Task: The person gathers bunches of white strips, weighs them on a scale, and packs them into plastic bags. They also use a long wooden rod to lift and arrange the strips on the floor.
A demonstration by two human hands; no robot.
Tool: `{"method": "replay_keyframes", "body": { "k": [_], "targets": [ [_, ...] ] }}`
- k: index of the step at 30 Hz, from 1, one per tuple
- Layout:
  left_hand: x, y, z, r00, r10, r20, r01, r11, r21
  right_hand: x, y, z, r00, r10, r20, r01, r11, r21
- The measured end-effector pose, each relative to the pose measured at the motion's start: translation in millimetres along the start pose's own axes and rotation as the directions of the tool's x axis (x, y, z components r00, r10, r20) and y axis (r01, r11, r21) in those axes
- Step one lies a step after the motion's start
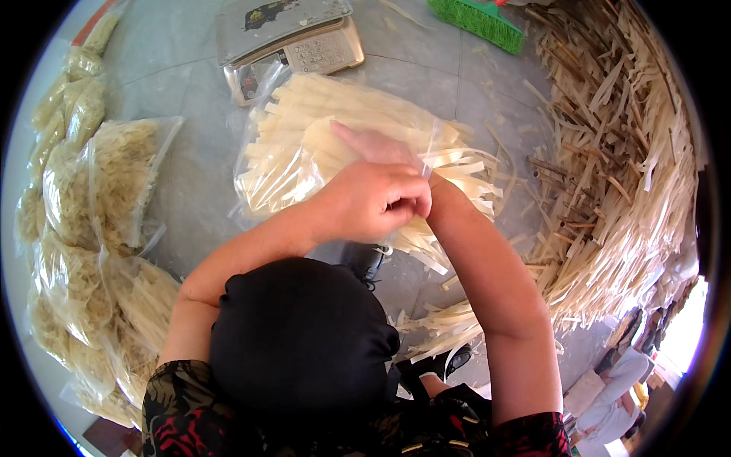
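A clear plastic bag (263, 183) lies on the floor in front of me, filled with pale, flat strips (343, 99) that look like wide dried noodles. Loose strip ends stick out of its mouth on the right. My right hand (373, 145) reaches inside the bag, seen hazily through the plastic, lying over the strips with a finger stretched out. Across my right wrist sits my left hand (369, 199), its fingers curled closed at the bag's mouth, apparently on the plastic edge. What is between those fingers is mostly hidden.
A digital scale (304, 49) with a metal plate stands beyond the bag. A green-bristled broom (483, 27) lies at the far right. Filled clear bags (99, 190) line the left side. To the right rises a large heap of strips with brown sticks (609, 175). A black shoe (363, 263) shows below.
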State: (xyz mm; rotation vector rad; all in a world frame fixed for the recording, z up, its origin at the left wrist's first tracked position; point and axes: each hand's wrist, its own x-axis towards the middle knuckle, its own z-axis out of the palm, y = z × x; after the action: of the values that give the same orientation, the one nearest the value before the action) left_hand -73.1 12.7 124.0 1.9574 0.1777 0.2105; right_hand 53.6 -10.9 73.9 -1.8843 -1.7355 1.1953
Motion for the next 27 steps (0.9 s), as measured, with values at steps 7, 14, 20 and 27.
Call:
{"method": "replay_keyframes", "body": {
  "k": [7, 14, 20, 27],
  "targets": [
    [2, -1, -1, 0.994, -0.110, -0.019, 0.109, 0.993, -0.053, 18, 31, 22, 0.883, -0.431, -0.187, 0.304, 0.827, -0.472],
    [-9, -21, -6, 0.960, -0.220, -0.175, 0.210, 0.975, -0.077, -97, 40, -42, 0.986, -0.063, -0.152, -0.006, 0.909, -0.416],
    [-18, -19, -16, 0.912, -0.253, -0.322, 0.240, 0.967, -0.081, -149, 76, -36, 0.931, 0.281, -0.234, -0.320, 0.936, -0.149],
    [-111, -138, -90, 0.338, -0.667, -0.664, 0.332, 0.745, -0.579, -135, 76, -36, 0.939, 0.125, -0.320, -0.147, 0.988, -0.045]
  ]
}}
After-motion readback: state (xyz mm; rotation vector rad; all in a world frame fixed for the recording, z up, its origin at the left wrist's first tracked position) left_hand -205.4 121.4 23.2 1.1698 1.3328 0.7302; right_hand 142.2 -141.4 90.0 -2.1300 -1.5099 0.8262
